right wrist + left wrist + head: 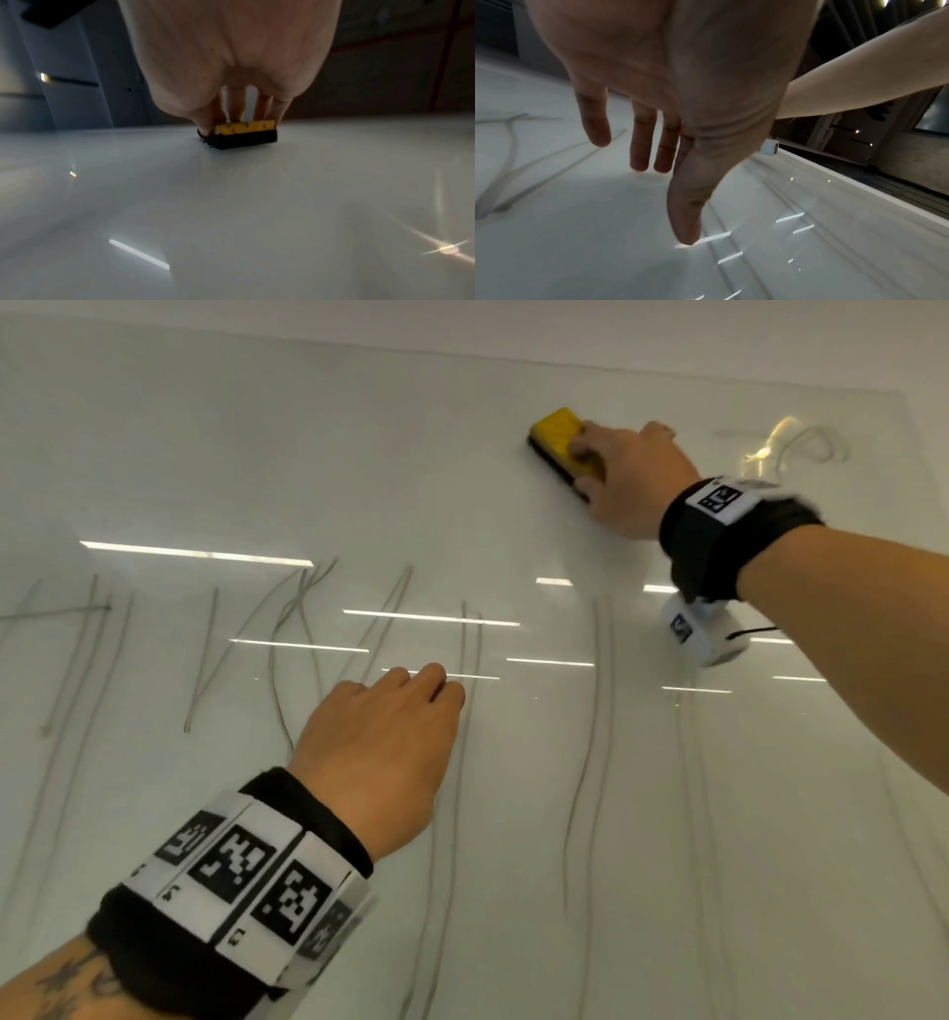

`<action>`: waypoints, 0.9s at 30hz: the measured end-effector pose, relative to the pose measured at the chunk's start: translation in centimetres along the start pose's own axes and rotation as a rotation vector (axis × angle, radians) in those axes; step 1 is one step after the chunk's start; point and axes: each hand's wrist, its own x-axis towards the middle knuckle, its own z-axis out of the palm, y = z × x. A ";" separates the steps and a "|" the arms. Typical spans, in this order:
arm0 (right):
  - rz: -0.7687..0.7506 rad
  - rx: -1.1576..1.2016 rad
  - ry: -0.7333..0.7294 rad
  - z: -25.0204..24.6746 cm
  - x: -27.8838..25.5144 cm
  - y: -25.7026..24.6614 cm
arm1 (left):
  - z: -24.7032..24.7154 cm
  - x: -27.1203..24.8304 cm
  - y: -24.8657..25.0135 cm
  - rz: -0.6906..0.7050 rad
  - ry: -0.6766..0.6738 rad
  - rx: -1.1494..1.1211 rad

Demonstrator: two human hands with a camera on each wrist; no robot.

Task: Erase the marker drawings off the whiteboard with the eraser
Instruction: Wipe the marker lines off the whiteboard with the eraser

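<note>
A glossy whiteboard (513, 788) fills the head view, with thin grey marker lines (205, 660) across its middle and lower part. My right hand (626, 474) grips a yellow eraser with a black felt base (557, 441) and holds it flat against the board near the top right; in the right wrist view the eraser (244, 133) sits under my fingers on bare board (231, 203). My left hand (380, 737) is open, with its straight fingers (641, 142) resting on the board (577, 233) over the marker lines (513, 172) lower down.
The board's top edge (667, 369) meets a pale wall just above the eraser. A faint looped mark or reflection (791, 444) shows right of my right hand. Long marker strokes (590, 737) run down the lower right. Ceiling lights reflect as bright bars (195, 553).
</note>
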 end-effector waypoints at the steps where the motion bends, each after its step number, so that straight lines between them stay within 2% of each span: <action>1: 0.091 -0.021 0.036 -0.6 0.6 1.9 | -0.5 0.3 0.3 -0.011 0.025 -0.001; 3: 0.250 -0.062 0.083 -1.8 1.7 5.0 | -1.3 0.8 1.3 -0.007 0.091 -0.023; 5: 0.271 -0.049 0.077 -2.5 2.3 4.9 | -1.8 1.2 2.6 0.040 0.134 -0.046; 9: 0.152 0.096 0.031 -1.6 1.7 -0.2 | -1.6 3.1 4.7 0.086 0.153 -0.058; 11: 0.026 0.107 -0.037 -0.4 -0.2 -2.0 | -1.3 4.1 5.6 0.077 0.152 -0.057; 13: -0.126 0.093 -0.086 0.0 -3.1 -1.6 | -0.7 4.9 6.2 0.052 0.141 -0.063; 14: -0.153 0.094 -0.072 0.0 -4.4 -0.5 | -0.5 5.3 6.5 0.034 0.129 -0.072; 16: -0.070 0.058 -0.018 -0.5 -5.5 3.6 | 0.1 5.7 6.8 -0.008 0.113 -0.087; 19: 0.281 -0.064 0.078 -2.0 -4.6 12.1 | 0.6 5.9 7.0 -0.033 0.101 -0.082; 21: 0.440 -0.092 0.099 -3.1 -4.1 15.3 | 0.6 6.0 7.3 -0.029 0.098 -0.061; 23: 0.476 -0.043 0.107 -3.2 -3.2 14.9 | 0.5 6.2 7.6 -0.035 0.099 -0.034; 27: 0.322 0.093 0.084 -1.7 -3.2 11.2 | -0.2 6.6 8.4 -0.056 0.075 0.005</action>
